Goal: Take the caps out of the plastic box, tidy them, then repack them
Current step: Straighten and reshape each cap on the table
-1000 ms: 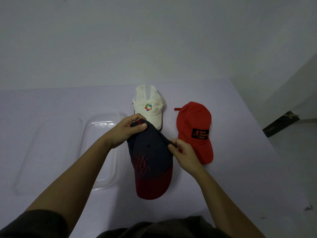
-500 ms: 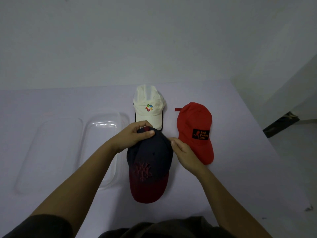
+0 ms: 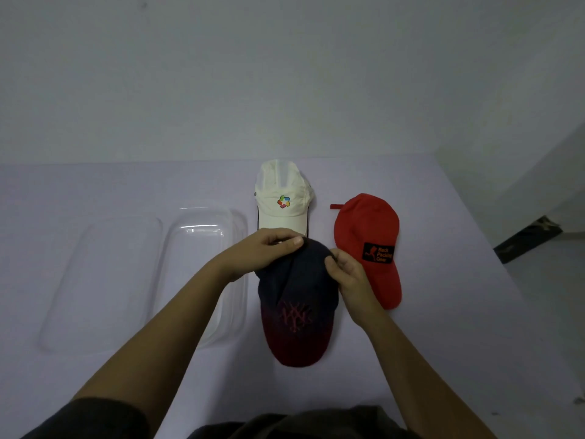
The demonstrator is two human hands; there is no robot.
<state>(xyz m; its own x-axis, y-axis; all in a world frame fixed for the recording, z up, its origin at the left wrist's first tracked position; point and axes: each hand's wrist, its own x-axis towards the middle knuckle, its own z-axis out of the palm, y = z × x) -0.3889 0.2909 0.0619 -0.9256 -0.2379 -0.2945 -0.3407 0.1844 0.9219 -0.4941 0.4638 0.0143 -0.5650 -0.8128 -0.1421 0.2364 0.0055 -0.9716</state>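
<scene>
At 6 o'clock on the table (image 3: 443, 327), nearest the person, the dark cap (image 3: 297, 299) lies with its red brim toward the body and its crown toward 12 o'clock. The left hand (image 3: 269, 251) grips the rear of the crown with curled fingers. The right hand (image 3: 348, 274) pinches the crown's 3 o'clock side between thumb and fingers. The step in hand appears to be shaping the crown, and repacking has not begun. At 9 o'clock of the dark cap stands the plastic box (image 3: 202, 213), holding no caps, and the left forearm passes over its near corner. The clear lid (image 3: 101, 280) lies further toward 9 o'clock. At 3 o'clock, just beside the right hand, lies the red cap (image 3: 368, 242). At 12 o'clock lies the white cap (image 3: 283, 198); whether its brim touches the left hand cannot be told. Hazards: an uneven squeeze may crease the soft crown; a sweep of the left forearm may shove the light box; lifting the dark cap may drag a neighbouring cap out of line.
</scene>
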